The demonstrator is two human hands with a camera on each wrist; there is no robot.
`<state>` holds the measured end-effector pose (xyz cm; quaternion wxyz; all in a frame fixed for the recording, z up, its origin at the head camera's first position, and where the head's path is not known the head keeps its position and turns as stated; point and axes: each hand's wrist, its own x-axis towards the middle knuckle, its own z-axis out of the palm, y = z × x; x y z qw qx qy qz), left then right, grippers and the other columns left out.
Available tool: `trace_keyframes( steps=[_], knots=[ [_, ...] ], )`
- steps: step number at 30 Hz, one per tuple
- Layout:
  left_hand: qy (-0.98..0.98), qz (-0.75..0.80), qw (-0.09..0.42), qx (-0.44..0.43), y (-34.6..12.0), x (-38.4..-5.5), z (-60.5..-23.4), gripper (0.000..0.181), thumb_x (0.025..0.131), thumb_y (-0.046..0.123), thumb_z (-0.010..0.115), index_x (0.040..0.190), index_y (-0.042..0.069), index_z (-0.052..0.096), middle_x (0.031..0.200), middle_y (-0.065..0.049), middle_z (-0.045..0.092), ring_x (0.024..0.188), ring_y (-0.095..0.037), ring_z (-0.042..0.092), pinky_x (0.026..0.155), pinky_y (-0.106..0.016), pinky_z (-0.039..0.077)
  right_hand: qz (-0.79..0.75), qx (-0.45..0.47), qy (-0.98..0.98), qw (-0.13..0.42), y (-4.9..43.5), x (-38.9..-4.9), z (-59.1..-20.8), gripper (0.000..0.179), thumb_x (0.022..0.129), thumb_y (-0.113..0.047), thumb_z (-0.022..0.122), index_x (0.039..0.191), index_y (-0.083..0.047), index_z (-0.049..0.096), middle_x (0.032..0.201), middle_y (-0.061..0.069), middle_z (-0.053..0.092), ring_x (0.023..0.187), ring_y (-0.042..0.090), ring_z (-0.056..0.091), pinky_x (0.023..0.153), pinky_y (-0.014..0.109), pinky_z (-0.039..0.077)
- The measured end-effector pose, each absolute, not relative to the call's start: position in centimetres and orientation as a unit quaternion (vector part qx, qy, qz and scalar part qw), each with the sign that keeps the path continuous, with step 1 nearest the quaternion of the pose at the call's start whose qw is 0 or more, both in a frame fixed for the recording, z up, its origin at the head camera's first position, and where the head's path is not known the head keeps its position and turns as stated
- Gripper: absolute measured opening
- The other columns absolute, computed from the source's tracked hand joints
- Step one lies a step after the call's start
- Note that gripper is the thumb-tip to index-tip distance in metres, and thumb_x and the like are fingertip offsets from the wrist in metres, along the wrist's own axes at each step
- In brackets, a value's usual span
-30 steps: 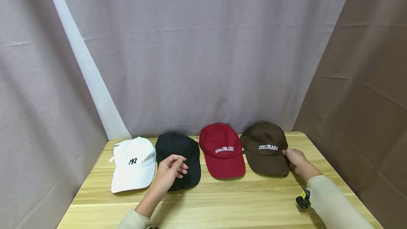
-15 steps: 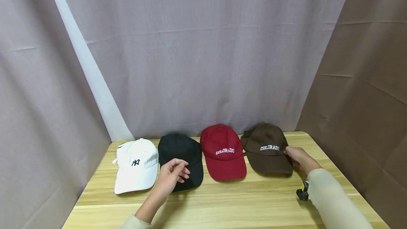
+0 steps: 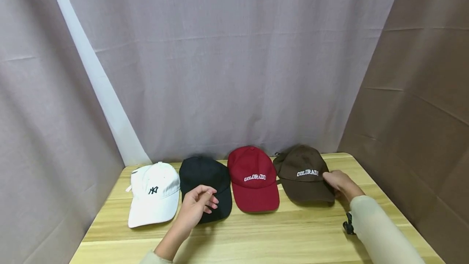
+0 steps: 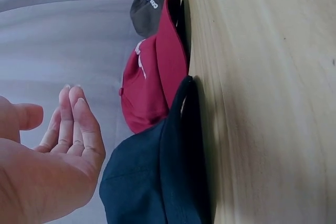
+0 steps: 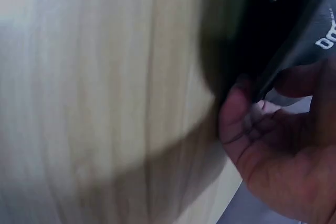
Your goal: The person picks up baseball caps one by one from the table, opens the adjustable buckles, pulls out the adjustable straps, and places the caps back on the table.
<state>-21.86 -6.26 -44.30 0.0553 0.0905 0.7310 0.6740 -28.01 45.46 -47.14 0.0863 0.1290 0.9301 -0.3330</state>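
Four-in-a-row wording aside, several caps line the back of the table. At the right end, my right hand (image 3: 338, 182) pinches the side edge of a brown baseball cap (image 3: 302, 164) lettered COLORADO; in the right wrist view the thumb lies over the edge and the fingers (image 5: 236, 124) curl under it. My left hand (image 3: 198, 205) hovers over a black baseball cap (image 3: 205, 170), fingers relaxed and holding nothing. In the left wrist view that palm faces the curtain beside the black cap (image 4: 139, 177). A red baseball cap (image 3: 253, 170), also lettered COLORADO, sits between the black and brown ones.
A white baseball cap (image 3: 154, 203) with a dark NY emblem rests at the left end of the row. The wooden table (image 3: 256, 239) meets a grey curtain (image 3: 220, 72) behind the caps. A brown curtain (image 3: 414, 133) hangs along the right side.
The brown cap's crown and brim have shifted slightly in the right hand's grip. The left hand stays nearly still over the black cap; the whole head view has moved a little.
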Motion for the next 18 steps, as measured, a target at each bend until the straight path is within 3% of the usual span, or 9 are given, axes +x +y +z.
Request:
trace_keyframes(
  steps=[8,12,18],
  knots=[
    [0.726,0.679,0.061,0.084,-6.5,-22.0,-44.5,0.028,0.109,0.015,0.059,0.121,-0.009,0.064,0.091,-0.014,0.075,0.076,-0.012,0.071,0.067,-0.026,0.057,-0.314,0.085,0.943,0.066,45.8,-27.4,-48.2,0.054,0.11,-0.025,0.03,0.127,0.018,0.057,0.108,0.036,0.065,0.081,0.032,0.066,0.059,0.039,0.06],
    [0.728,0.677,0.063,0.085,-6.5,-22.1,-44.6,0.028,0.109,0.017,0.059,0.121,-0.008,0.065,0.091,-0.014,0.075,0.076,-0.013,0.071,0.068,-0.026,0.058,-0.297,0.074,0.951,0.044,45.5,-27.2,-48.4,0.051,0.111,-0.023,0.029,0.125,0.014,0.062,0.115,0.036,0.067,0.086,0.033,0.068,0.059,0.038,0.057],
    [0.726,0.68,0.064,0.084,-6.3,-22.3,-44.6,0.028,0.109,0.017,0.059,0.121,-0.007,0.065,0.093,-0.014,0.075,0.077,-0.014,0.072,0.068,-0.027,0.058,-0.249,0.055,0.967,0.019,45.1,-27.6,-47.9,0.048,0.113,-0.022,0.027,0.112,0.005,0.066,0.107,0.029,0.069,0.089,0.036,0.067,0.065,0.041,0.053]
  ],
)
